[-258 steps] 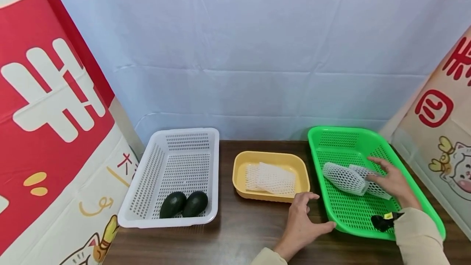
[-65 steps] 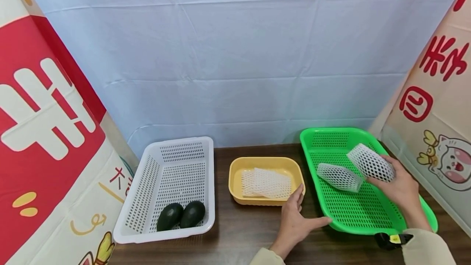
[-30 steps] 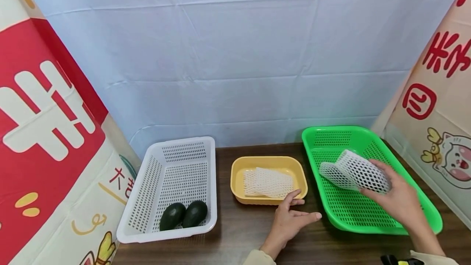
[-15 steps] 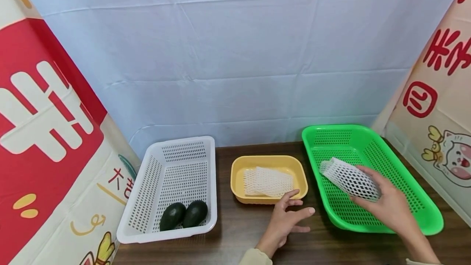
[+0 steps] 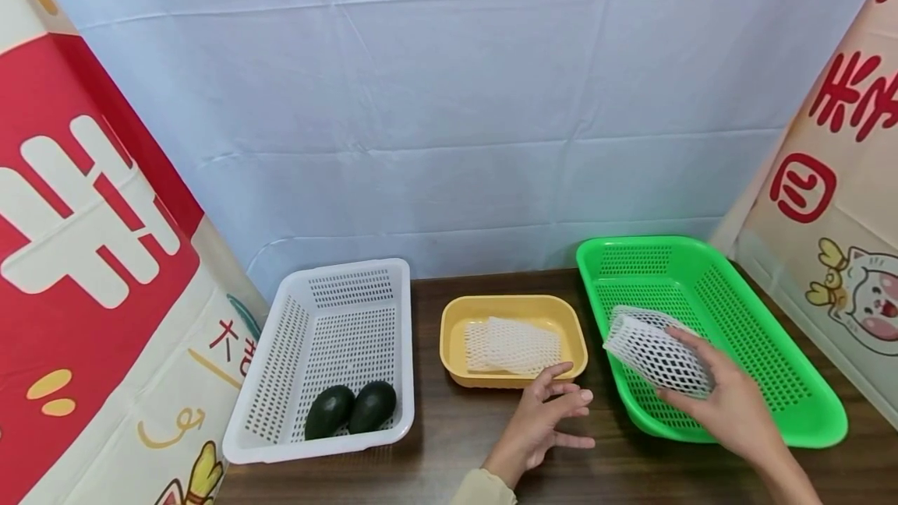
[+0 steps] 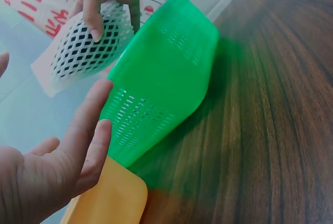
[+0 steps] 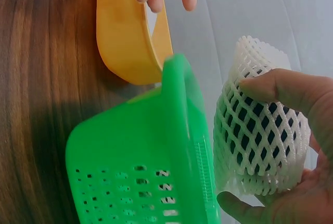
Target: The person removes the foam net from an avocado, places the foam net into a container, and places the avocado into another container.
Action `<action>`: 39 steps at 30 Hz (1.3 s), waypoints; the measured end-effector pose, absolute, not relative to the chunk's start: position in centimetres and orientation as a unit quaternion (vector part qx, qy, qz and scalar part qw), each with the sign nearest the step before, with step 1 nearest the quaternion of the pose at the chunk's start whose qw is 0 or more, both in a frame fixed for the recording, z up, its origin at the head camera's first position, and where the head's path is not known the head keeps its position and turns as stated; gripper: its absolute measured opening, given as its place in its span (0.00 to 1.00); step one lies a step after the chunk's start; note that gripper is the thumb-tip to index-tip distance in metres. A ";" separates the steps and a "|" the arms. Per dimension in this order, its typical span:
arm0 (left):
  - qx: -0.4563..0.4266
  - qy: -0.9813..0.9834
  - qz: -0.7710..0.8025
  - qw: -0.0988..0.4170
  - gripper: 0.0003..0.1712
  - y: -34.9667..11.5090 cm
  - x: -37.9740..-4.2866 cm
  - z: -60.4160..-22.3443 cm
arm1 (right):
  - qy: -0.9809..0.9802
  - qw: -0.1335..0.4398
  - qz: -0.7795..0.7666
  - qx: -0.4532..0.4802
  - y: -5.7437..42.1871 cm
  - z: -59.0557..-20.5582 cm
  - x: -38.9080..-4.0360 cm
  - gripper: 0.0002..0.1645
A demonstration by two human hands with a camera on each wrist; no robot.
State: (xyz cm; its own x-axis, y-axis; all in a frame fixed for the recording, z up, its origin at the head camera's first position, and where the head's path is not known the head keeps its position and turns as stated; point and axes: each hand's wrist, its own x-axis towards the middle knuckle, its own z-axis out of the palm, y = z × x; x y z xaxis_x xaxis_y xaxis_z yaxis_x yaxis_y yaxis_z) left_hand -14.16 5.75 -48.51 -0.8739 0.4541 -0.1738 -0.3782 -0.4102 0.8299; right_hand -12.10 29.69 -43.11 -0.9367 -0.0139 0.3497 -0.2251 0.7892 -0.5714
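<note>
My right hand (image 5: 726, 400) holds an avocado in a white foam net (image 5: 655, 353) over the left part of the green basket (image 5: 765, 326). Thumb and fingers grip one end; the dark fruit shows through the mesh (image 7: 260, 130), and the net's other end points left. Partly hidden behind it, a second foam net (image 5: 641, 314) lies in the basket. My left hand (image 5: 536, 427) hovers, fingers spread and holding nothing, by the front right corner of the yellow tray (image 5: 477, 379). Flat foam nets (image 5: 522, 345) lie inside that tray.
At the left stands a white perforated basket (image 5: 354, 333) with two bare dark green avocados (image 5: 330, 411) near its front. The yellow tray sits between both baskets on the dark wooden table (image 5: 435, 443). A pale cloth (image 5: 449, 100) hangs behind.
Earlier, both netted pieces lay in the green basket; my right hand has lifted one and carried it left and nearer. My left hand has drawn slightly back from the tray.
</note>
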 end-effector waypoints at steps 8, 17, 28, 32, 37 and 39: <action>0.039 0.451 0.850 0.270 0.26 5.6 -14.3 -48.5 | -0.924 0.178 0.328 0.086 28.3 -43.6 -11.4 0.52; 0.031 0.436 0.851 0.291 0.25 5.6 -14.3 -48.4 | -0.922 0.152 0.343 0.097 26.5 -43.7 -10.3 0.51; 0.056 0.417 0.856 0.302 0.25 5.3 -14.4 -48.4 | -0.923 0.148 0.330 0.132 25.1 -43.4 -9.6 0.51; 0.060 0.413 0.856 0.305 0.26 5.3 -14.4 -48.3 | -0.921 0.155 0.329 0.136 24.8 -43.6 -9.4 0.51; 0.061 0.408 0.857 0.308 0.27 5.2 -14.3 -48.2 | -0.921 0.148 0.334 0.136 24.5 -43.8 -9.2 0.51; 0.061 0.408 0.858 0.307 0.28 5.2 -14.3 -48.2 | -0.921 0.143 0.336 0.135 24.4 -43.8 -9.1 0.52</action>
State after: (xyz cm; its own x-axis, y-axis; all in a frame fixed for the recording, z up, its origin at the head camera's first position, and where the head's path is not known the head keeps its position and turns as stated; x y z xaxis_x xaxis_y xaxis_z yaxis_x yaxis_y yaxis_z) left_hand -14.27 5.23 -48.24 -0.8042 0.5763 -0.1455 -0.4763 -0.4784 0.7378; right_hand -9.10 24.38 -43.85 -0.9228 -0.1533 0.3534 -0.3447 0.7380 -0.5800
